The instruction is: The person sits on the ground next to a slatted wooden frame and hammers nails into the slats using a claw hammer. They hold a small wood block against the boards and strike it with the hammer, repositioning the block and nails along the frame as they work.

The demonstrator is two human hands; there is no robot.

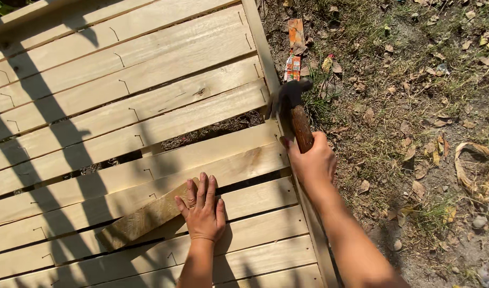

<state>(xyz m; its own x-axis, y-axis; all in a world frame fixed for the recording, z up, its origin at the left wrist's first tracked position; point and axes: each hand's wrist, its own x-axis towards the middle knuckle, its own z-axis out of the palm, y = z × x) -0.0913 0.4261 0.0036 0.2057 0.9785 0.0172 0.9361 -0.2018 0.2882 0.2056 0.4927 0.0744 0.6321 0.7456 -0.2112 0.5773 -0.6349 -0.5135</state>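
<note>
Hammer [293,109]: head at the slatted panel's [121,90] right edge rail, handle running back toward the person.
Right hand [312,162]: fingers wrapped tight round the handle.
Left hand [201,208]: flat, fingers spread, pinning a loose wood block [140,218] lying diagonally across the slats.
Beyond: dry leaves [415,106], dirt.

Head-worn view, steeply downward, close

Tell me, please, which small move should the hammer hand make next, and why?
Probably a short swing down onto the frame edge. The right hand grips the hammer by its handle, with the head raised just beside that edge. The left hand lies flat on a loose block atop the slats, clear of the head. Whether a nail sits under the head cannot be seen.
</note>
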